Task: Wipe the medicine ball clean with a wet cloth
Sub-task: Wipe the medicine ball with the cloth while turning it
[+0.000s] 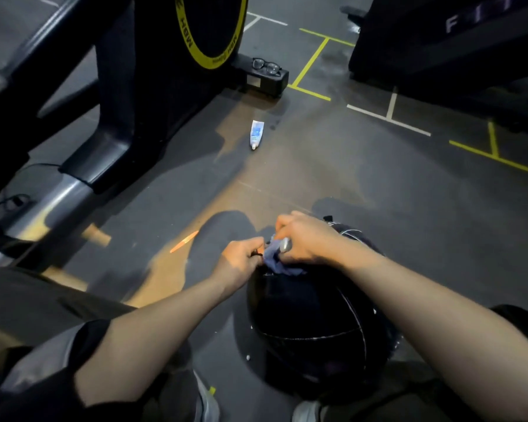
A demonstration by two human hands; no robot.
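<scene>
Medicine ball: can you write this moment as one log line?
step: wiping | medicine ball: on floor | cloth: bunched on ball's top | right hand: grips cloth | left hand: pinches cloth edge

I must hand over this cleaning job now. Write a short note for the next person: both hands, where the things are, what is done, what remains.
Left hand: grips the edge of the cloth.
Right hand: grips the bunched cloth from above, on top of the medicine ball.
Ball: on the floor between the knees.
A tube lies on the floor ahead, untouched.
Done: cloth in hand, at the ball's top. How much is wiped cannot be told.
Left: wipe the whole ball.
</scene>
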